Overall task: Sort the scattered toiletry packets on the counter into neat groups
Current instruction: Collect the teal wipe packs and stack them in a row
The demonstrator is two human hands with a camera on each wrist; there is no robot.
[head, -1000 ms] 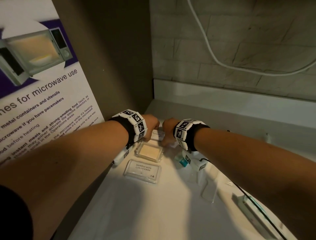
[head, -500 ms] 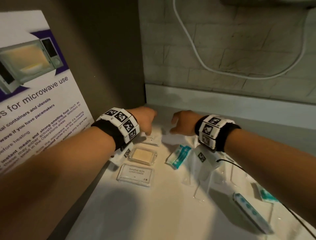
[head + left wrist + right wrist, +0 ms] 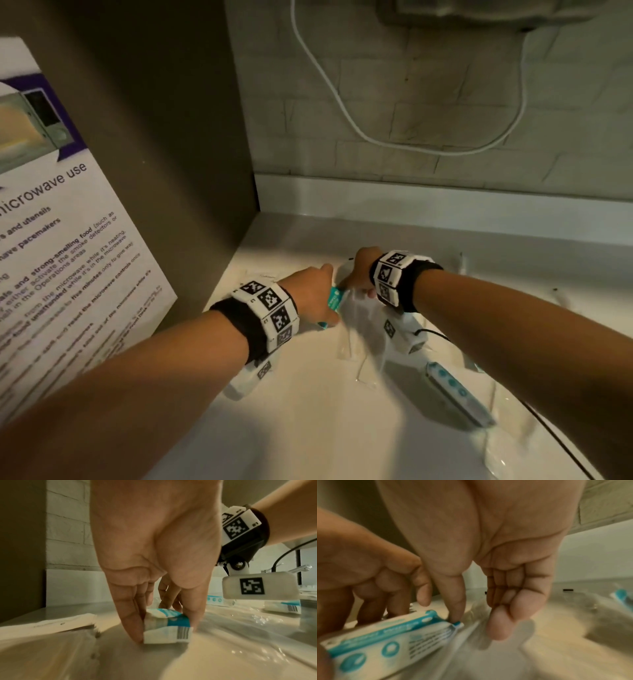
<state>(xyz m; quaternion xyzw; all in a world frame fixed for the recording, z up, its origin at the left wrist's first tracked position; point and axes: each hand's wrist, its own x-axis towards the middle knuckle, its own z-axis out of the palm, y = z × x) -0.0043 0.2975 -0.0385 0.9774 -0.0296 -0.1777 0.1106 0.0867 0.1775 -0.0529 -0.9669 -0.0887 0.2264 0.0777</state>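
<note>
A small white and teal toothpaste packet (image 3: 333, 300) (image 3: 167, 625) (image 3: 385, 641) lies on the white counter (image 3: 308, 428) inside a clear wrapper. My left hand (image 3: 310, 298) (image 3: 164, 637) pinches its near end between thumb and fingers. My right hand (image 3: 359, 274) (image 3: 476, 616) is at its far end: the thumb tip touches the packet's corner, and the other fingers (image 3: 505, 601) hang loosely curled with nothing plainly in them. A flat white sachet (image 3: 267, 275) (image 3: 48, 623) lies just left of it.
A long toothbrush pack with teal dots (image 3: 455, 390) and crumpled clear wrappers (image 3: 356, 346) lie to the right. Another toothpaste tube (image 3: 283, 607) sits farther right. A dark cabinet side with a microwave poster (image 3: 68, 222) walls the left. A white cable (image 3: 342, 102) hangs on the brick wall.
Both hands left the sachets at the back. The left hand moved right and took hold of the teal packet; the right hand came to its far end. My forearm now hides the soap and shampoo packets.
</note>
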